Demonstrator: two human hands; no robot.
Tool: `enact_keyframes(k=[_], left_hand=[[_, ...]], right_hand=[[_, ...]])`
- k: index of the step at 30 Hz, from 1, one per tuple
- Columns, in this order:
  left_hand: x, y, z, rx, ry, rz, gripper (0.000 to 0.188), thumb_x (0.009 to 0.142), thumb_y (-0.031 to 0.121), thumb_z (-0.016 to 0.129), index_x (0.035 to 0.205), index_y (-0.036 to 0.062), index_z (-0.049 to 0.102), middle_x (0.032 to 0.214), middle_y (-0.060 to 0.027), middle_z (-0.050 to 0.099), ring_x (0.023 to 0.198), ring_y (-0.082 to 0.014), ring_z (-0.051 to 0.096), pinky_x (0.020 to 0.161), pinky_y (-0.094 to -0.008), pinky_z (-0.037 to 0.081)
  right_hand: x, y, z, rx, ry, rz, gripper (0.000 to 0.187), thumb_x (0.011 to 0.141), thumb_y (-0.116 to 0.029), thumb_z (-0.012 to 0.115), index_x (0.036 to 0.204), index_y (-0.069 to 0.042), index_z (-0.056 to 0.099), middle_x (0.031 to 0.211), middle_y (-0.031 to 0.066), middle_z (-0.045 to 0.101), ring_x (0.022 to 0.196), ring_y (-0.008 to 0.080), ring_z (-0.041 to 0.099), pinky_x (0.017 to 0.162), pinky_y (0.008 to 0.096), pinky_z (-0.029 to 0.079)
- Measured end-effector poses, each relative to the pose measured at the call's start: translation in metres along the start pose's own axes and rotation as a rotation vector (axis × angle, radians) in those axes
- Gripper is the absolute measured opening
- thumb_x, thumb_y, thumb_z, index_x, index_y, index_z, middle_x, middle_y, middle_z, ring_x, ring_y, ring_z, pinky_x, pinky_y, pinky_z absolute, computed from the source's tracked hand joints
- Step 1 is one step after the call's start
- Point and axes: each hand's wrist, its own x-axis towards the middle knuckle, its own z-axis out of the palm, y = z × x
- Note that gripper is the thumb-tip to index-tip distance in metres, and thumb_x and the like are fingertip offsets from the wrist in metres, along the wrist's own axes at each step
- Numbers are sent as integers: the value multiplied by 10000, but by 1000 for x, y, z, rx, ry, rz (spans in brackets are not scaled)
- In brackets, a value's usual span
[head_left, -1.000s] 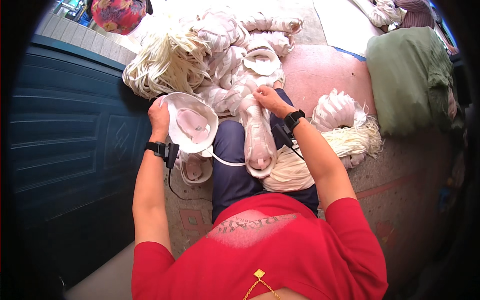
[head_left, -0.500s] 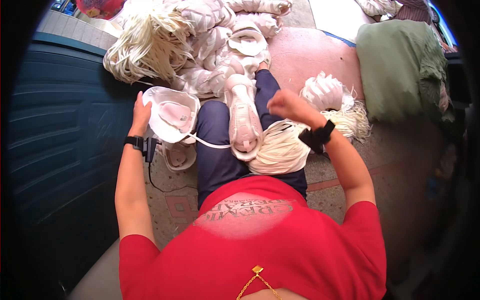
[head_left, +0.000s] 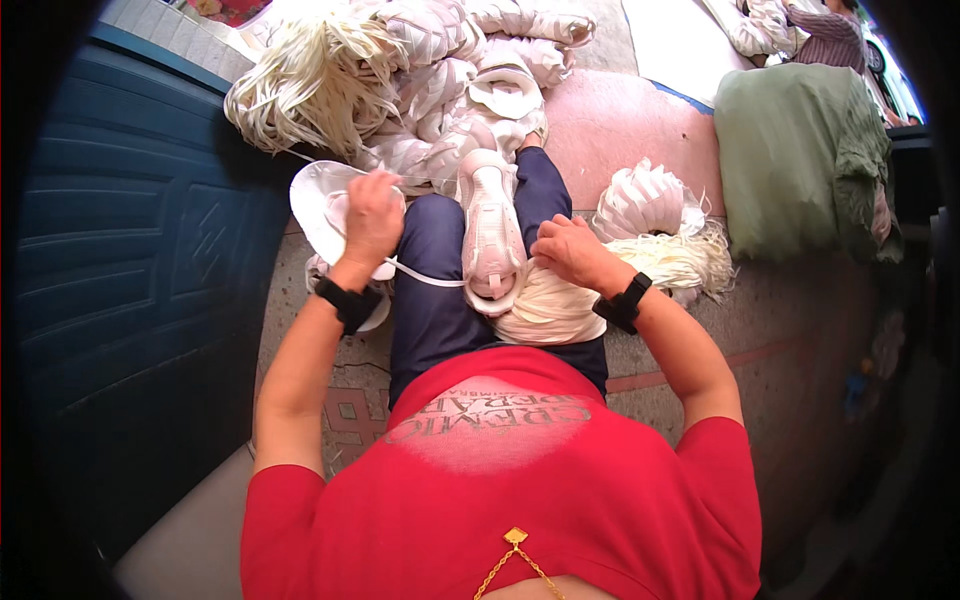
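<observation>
- Head view: the left hand (head_left: pixel 372 215) closes its fingers on a white cup-shaped moulded mask (head_left: pixel 322 205), held just left of the pale pink sneaker (head_left: pixel 492 235) on the lap.
- The right hand (head_left: pixel 568 250) rests, fingers curled, on a cream bundle of elastic strips (head_left: pixel 545 308) right of the sneaker; whether it grips a strip I cannot tell.
- Likely step: strapping the mask; next, a strip must reach its edge.
- The left palm hides the mask's middle.

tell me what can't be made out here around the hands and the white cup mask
Head view only:
- Left hand covers the middle of the white cup mask, so its fingertip grip is hidden.
- Right hand lies on a cream bundle; its fingertips and any strap they pinch are hidden.
- The white strap runs under the shoe; its end is hidden.
- The mask pile is cut by the top edge.
</observation>
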Motion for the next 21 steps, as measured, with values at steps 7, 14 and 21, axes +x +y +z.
enact_keyframes(k=[7, 14, 21], left_hand=[[-15, 59, 21, -173, -164, 43, 181, 675, 33, 577, 856, 31, 584, 890, -122, 566, 898, -288, 487, 816, -354, 387], [-5, 126, 47, -552, -296, 105, 179, 718, 97, 590, 880, 23, 570, 870, -116, 573, 894, -305, 489, 760, -375, 412], [92, 146, -25, -1352, -690, -44, 240, 899, 240, 461, 862, 28, 567, 548, 79, 379, 469, 3, 345, 403, -158, 258]], right_hand=[[3, -12, -6, -234, 49, -104, 27, 699, -100, 521, 692, -76, 510, 719, 54, 468, 786, 201, 460, 701, 328, 338], [23, -30, -92, -509, 380, -197, 17, 706, -84, 480, 704, -85, 463, 667, 50, 453, 719, 189, 478, 771, 319, 342], [-6, -34, -217, -675, 949, -26, 122, 709, -4, 547, 810, -73, 538, 730, 58, 540, 704, 247, 518, 699, 337, 389]])
